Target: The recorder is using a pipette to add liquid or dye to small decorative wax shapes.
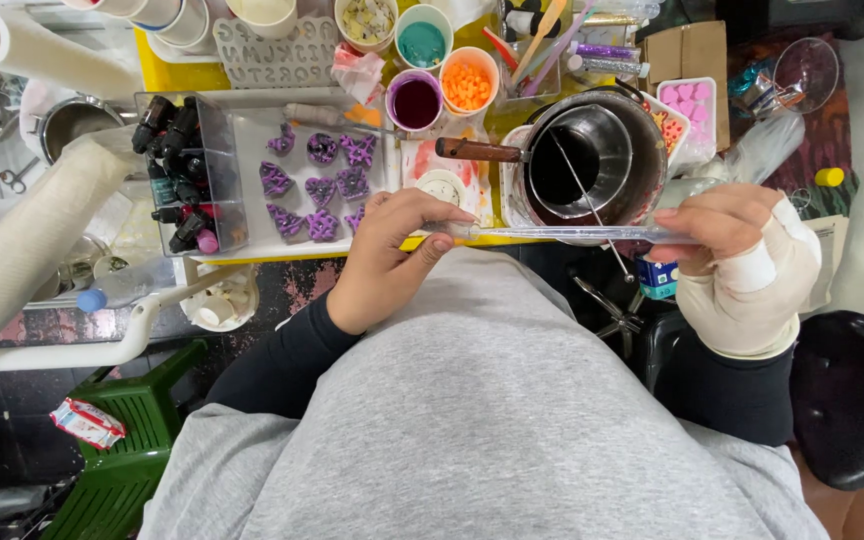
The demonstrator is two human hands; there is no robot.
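My left hand [392, 250] is raised in front of my chest, wrist bent, thumb and fingertips pinched together, the black sleeve covering the forearm. My right hand [727, 235] sits level with it, well apart, wrapped in a white bandage over palm and wrist, bare fingers curled inward and pinched.

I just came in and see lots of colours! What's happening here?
A person holds a long clear pipette sideways, one end in the left hand and the other in the bandaged right hand. Beyond it sit a dark metal pot, a white tray of purple heart shapes, and cups of colour.
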